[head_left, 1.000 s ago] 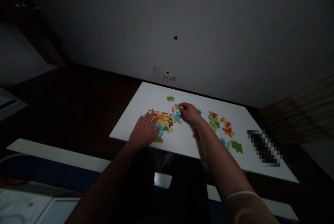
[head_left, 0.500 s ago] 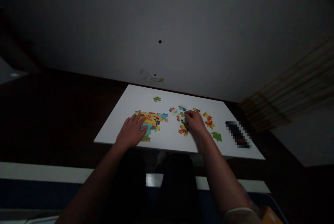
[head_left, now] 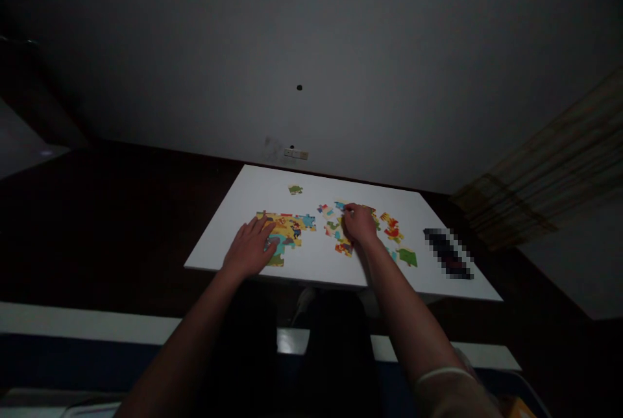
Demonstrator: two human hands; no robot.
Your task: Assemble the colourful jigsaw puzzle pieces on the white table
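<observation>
My left hand [head_left: 250, 246] lies flat with its fingers extended over the left side of a partly joined jigsaw puzzle [head_left: 293, 236], covering some of it. The joined part is yellow with a teal patch and small figures. My right hand [head_left: 361, 223] is closed, palm down, among loose puzzle pieces. Its fingertips meet at the edge of a blue puzzle piece [head_left: 339, 204]; whatever they pinch is hidden. Just left of that hand are a pink-and-cream piece [head_left: 326, 211] and a red-and-yellow piece [head_left: 344, 249]. Right of it lie an orange-red piece [head_left: 392, 228] and a green piece [head_left: 407, 257].
A white table [head_left: 219, 236] carries everything, its far edge near a grey wall [head_left: 370, 113] with a socket strip [head_left: 296, 154]. One green puzzle piece [head_left: 295, 189] sits apart toward the back. A dark pixelated object [head_left: 448, 254] rests at the table's right end.
The view has shifted slightly. My right hand has moved a little away from me, its fingertips now by the blue piece. My left hand stays on the joined puzzle.
</observation>
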